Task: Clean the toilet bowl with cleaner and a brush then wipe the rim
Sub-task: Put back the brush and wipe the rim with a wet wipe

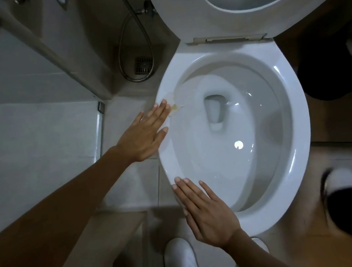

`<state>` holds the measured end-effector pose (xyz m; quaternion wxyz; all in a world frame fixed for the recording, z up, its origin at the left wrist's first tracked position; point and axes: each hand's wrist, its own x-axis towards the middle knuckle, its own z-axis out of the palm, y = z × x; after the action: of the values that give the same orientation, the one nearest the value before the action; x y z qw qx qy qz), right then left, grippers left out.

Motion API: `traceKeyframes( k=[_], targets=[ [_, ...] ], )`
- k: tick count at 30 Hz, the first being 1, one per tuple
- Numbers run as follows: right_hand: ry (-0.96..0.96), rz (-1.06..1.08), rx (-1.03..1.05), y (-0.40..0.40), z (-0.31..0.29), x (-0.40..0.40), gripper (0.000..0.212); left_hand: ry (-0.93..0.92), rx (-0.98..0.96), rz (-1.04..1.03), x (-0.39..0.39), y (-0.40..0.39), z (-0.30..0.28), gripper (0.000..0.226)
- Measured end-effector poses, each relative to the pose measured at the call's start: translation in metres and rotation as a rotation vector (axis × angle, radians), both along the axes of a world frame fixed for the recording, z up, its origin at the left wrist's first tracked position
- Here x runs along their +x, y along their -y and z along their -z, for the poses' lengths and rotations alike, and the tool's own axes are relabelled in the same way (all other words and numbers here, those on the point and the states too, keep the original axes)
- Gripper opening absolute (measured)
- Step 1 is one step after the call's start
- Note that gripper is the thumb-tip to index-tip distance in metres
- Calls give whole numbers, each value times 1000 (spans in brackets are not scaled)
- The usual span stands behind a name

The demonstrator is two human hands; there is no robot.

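While the right hand (206, 214) lies flat with fingers (186, 190) outstretched and empty on the near left part of the toilet rim (297, 116), the left hand (142, 135) farther along presses what looks like a thin, wet tissue (174, 106) onto the rim, fingers extended. Beyond, the seat (178, 8) stands raised.
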<state>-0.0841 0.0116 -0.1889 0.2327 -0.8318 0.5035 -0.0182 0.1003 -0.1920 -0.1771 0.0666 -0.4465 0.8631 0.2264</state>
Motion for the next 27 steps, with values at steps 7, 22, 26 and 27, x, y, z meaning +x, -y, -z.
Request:
traceKeyframes(
  k=[7, 22, 26, 27],
  targets=[
    [-6, 16, -5, -1, 0, 1, 61, 18, -8, 27, -31, 64, -3, 59],
    [26, 40, -12, -2, 0, 1, 60, -21, -50, -38, -58, 90, -2, 57],
    [25, 32, -9, -2, 1, 0, 60, -83, -78, -79, -51, 74, 2, 56],
    [25, 31, -9, -2, 1, 0, 61, -97, -82, -98, -49, 68, 3, 56]
  ],
)
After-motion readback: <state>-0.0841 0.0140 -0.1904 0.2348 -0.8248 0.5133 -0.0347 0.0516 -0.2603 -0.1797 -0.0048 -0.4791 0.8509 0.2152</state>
